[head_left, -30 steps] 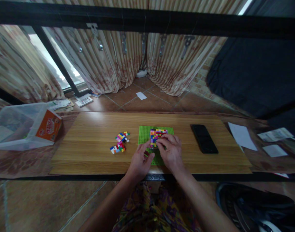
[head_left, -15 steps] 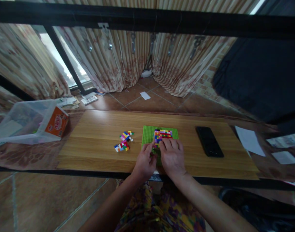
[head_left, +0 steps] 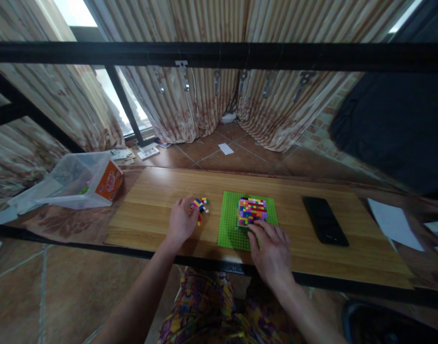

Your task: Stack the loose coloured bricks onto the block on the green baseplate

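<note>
My left hand [head_left: 183, 220] is over the small pile of loose toy bricks [head_left: 199, 205] on the wooden board, its fingers apart and reaching in among them. It hides part of the pile; no brick is clearly gripped. On the green baseplate [head_left: 233, 237] sits a low rectangular block of many-coloured bricks [head_left: 253, 210]. My right hand [head_left: 272, 248] rests at the near edge of that block, fingers loosely curved with the thumb apart. Its fingertips touch or nearly touch the block's front right corner.
A black phone [head_left: 324, 220] lies right of the baseplate on the wooden board [head_left: 140, 210]. At the left stands a clear plastic bin [head_left: 75, 184] with an orange label. White paper [head_left: 394, 223] lies at the right. A dark metal bar [head_left: 219, 56] crosses beyond the board.
My left hand has left the brick block and moved left to the loose bricks. My right hand has drawn back slightly, uncovering the block. The view has shifted.
</note>
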A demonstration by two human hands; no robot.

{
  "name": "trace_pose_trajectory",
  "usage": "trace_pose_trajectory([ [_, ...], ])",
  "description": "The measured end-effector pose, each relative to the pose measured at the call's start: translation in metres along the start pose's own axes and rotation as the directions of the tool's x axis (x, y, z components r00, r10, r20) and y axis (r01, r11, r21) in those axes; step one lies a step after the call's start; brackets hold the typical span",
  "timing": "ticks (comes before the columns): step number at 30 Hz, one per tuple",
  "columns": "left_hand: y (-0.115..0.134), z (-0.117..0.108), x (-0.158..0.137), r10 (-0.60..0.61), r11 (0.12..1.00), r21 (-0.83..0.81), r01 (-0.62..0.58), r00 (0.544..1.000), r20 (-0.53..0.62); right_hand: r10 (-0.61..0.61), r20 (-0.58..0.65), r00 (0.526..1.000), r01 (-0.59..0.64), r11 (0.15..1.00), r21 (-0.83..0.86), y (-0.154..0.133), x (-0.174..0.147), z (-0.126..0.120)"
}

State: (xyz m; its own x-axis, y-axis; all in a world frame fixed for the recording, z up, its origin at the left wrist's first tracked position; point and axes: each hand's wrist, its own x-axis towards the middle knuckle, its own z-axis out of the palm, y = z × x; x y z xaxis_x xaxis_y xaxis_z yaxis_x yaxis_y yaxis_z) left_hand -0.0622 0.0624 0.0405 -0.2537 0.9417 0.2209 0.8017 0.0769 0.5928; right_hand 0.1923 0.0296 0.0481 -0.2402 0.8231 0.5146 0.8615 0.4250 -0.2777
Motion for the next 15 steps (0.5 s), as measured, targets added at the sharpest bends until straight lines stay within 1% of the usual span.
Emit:
trace_pose_trajectory([
  [3, -0.001, -0.001, 0.014, 0.048, 0.982, 0.177, -0.069, 0.991, 0.122, 0.002, 0.002, 1.0, -0.002, 0.999, 0.053, -0.004, -0.006, 0.001],
  [6, 0.004, 0.002, 0.021, 0.053, 0.957, 0.273, -0.101, 0.983, 0.177, -0.001, 0.02, 1.0, -0.001, 0.996, 0.09, -0.004, -0.01, 0.001],
  [8, 0.007, 0.003, 0.023, 0.042, 0.955, 0.278, -0.098, 0.979, 0.201, 0.012, 0.026, 1.0, -0.015, 0.994, 0.112, -0.004, -0.012, 0.001],
  [12, 0.011, 0.002, 0.023, 0.048, 0.971, 0.218, -0.102, 0.97, 0.238, 0.052, 0.036, 0.998, -0.057, 0.988, 0.145, -0.004, -0.018, 0.001],
  [15, 0.014, 0.0, 0.023, 0.052, 0.974, 0.197, -0.112, 0.956, 0.289, 0.061, 0.046, 0.997, -0.067, 0.985, 0.158, -0.004, -0.023, 0.002],
])
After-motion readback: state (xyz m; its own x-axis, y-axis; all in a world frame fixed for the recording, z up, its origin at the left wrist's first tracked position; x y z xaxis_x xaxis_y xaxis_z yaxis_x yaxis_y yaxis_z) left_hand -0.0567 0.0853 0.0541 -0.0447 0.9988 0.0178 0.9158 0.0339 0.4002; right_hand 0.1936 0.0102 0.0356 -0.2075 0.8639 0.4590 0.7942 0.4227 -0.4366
